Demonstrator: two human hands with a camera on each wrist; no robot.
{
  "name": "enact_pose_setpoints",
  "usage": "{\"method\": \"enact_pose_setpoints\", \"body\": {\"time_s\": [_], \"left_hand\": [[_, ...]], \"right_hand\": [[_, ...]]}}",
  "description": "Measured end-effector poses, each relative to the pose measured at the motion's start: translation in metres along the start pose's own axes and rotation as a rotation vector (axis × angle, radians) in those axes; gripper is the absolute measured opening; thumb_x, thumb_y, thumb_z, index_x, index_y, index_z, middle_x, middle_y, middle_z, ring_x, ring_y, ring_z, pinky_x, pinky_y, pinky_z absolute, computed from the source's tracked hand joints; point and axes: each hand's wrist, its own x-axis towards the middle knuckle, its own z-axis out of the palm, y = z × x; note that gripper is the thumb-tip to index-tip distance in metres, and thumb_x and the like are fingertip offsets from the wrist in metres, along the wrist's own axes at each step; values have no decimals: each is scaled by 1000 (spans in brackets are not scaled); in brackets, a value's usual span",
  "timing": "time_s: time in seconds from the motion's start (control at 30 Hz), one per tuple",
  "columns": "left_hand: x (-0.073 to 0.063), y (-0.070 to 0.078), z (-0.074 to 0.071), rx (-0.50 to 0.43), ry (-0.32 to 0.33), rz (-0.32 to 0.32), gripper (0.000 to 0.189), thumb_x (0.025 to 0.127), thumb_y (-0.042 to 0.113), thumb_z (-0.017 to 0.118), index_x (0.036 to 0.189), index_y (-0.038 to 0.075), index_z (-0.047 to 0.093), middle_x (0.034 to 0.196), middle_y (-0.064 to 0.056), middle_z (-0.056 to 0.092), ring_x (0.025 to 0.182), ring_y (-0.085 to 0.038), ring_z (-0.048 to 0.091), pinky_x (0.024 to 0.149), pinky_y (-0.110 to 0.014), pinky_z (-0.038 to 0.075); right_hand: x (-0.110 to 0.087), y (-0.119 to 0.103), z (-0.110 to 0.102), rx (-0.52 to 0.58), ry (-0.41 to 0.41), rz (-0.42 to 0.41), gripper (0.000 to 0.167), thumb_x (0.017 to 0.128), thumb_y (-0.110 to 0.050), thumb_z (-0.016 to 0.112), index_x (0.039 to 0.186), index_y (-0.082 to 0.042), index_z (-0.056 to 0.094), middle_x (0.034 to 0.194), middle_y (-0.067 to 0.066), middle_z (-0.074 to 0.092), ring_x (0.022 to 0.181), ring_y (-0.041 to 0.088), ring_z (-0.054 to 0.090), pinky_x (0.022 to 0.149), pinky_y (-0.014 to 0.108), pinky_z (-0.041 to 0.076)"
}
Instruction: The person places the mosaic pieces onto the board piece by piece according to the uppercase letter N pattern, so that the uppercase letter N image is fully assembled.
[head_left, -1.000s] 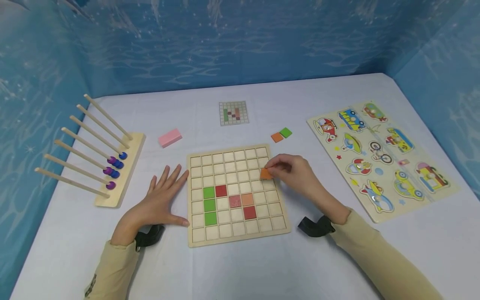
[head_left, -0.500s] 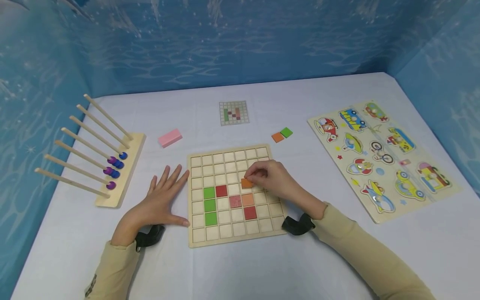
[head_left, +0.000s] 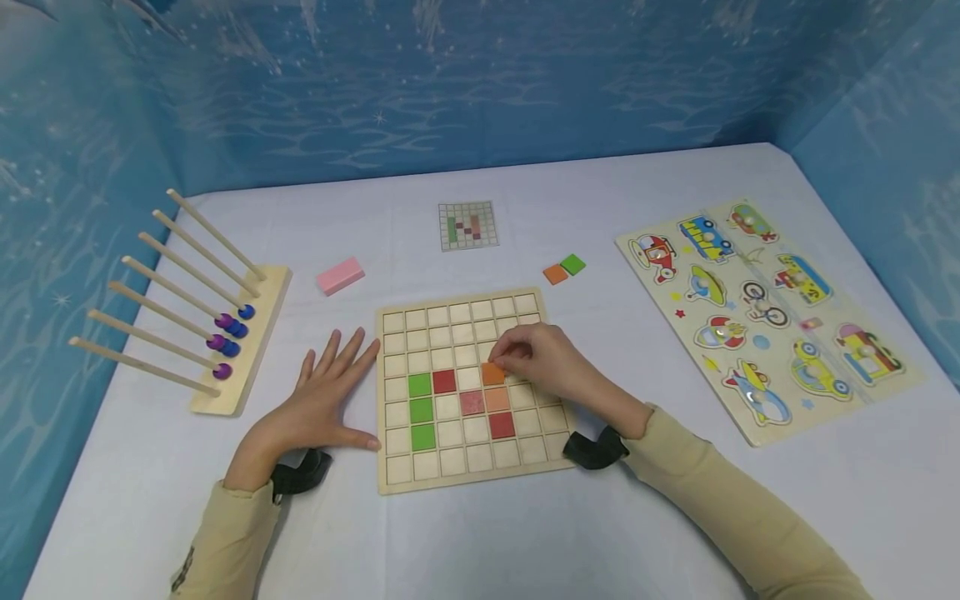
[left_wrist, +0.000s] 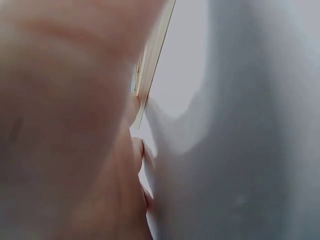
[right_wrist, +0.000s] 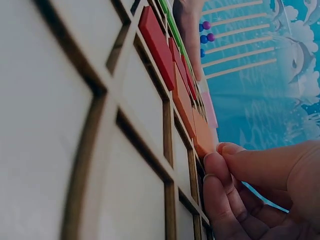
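In the head view a wooden grid board (head_left: 480, 475) lies on the white table. My right hand (head_left: 551, 362) is over its right half, pinching an orange square tile (head_left: 492, 373) between thumb and finger. The right wrist view shows that tile (right_wrist: 202, 134) at a cell, just beyond another orange tile (right_wrist: 182, 97). Green tiles (head_left: 422, 410) form a column on the board's left, with dark red tiles (head_left: 502, 425) and a pinkish-red tile (head_left: 472, 403) in other cells. My left hand (head_left: 318, 408) lies with fingers spread, touching the board's left edge.
A small printed grid card (head_left: 468, 225) lies behind the board. Loose orange (head_left: 555, 274) and green (head_left: 573, 264) tiles are to its right. A pink block (head_left: 341, 276) and a peg stand with beads (head_left: 255, 350) are at left, a vehicle puzzle (head_left: 757, 325) at right.
My right hand has moved left over the board with the orange tile, then lowered it to a cell directly behind the other orange tile. The left hand has stayed in place.
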Motion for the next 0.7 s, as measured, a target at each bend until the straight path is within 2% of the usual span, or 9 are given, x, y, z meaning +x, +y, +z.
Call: {"method": "enact_pose_setpoints", "body": {"time_s": [0.3, 0.43, 0.53, 0.7], "left_hand": [[1, 0, 0, 6, 4, 7, 124, 59, 62, 78, 151, 12, 12, 155, -15, -2, 137, -35, -15, 101, -60, -11], [1, 0, 0, 3, 5, 9, 124, 59, 62, 78, 151, 11, 12, 155, -15, -2, 137, -36, -15, 100, -61, -11], [1, 0, 0, 9, 2, 3, 125, 59, 63, 78, 151, 12, 11, 155, -14, -3, 137, -35, -16, 101, -60, -11], [0, -1, 1, 16, -3, -3, 124, 59, 64, 76, 151, 13, 11, 155, -13, -3, 137, -34, -16, 101, -60, -10]], "right_hand": [[-1, -2, -2, -56, -7, -28, 6, 85, -5, 69, 84, -9, 73, 79, -6, 65, 72, 10, 57, 66, 29, 47], [1, -2, -12, -22, 16, -7, 6, 86, -6, 68, 88, -8, 73, 84, -3, 67, 74, 12, 58, 67, 30, 47], [6, 2, -27, 2, 101, 30, 8, 88, -7, 66, 93, -5, 72, 90, 2, 68, 76, 16, 60, 65, 31, 47], [18, 18, -52, 20, 308, 139, 15, 90, -8, 63, 102, -1, 69, 102, 10, 66, 81, 21, 60, 61, 27, 45]]}}
